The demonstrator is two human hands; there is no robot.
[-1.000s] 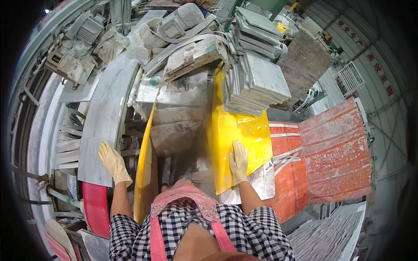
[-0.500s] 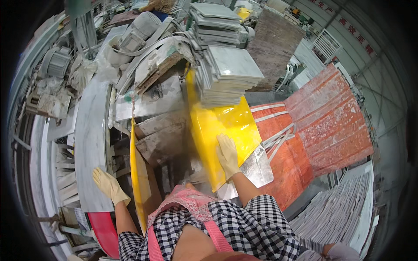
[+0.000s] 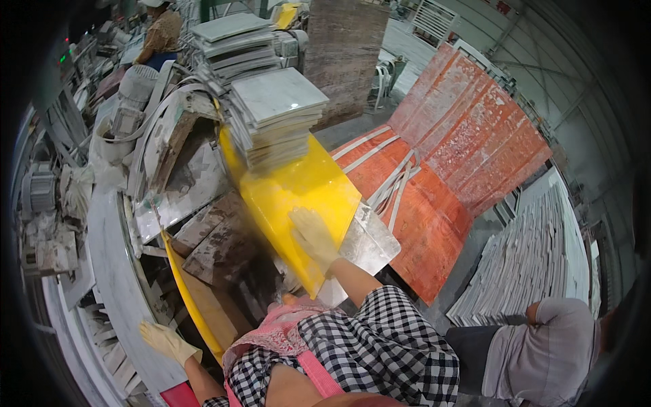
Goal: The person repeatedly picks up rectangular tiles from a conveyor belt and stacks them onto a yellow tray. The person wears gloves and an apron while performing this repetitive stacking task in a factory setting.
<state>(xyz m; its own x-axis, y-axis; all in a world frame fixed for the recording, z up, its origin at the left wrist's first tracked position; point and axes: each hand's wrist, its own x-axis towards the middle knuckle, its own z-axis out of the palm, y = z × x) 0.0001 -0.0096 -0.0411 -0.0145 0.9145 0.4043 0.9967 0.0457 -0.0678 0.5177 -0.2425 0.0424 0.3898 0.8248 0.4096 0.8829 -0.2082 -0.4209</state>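
My right hand (image 3: 313, 236), in a pale yellow glove, lies flat on a bright yellow panel (image 3: 298, 190) that slopes down toward me. A stack of white marble tiles (image 3: 277, 117) rests on the upper end of that panel. My left hand (image 3: 163, 339), also gloved, hangs with fingers apart at the lower left, beside a long pale curved stone slab (image 3: 112, 271) and near a second yellow edge (image 3: 186, 298). It holds nothing. Between the yellow parts lie brownish stone pieces (image 3: 217, 241).
Red-orange slabs (image 3: 454, 163) with white straps lie to the right, with grey tile stacks (image 3: 522, 258) beyond them. A crouching person in grey (image 3: 542, 346) is at the lower right. Another person (image 3: 159, 34) works at the top left among machines and hoses.
The view has swung to the right, bringing the red slabs and grey tile stacks nearer the middle. My right hand stays on the yellow panel; my left hand has dropped lower and further left.
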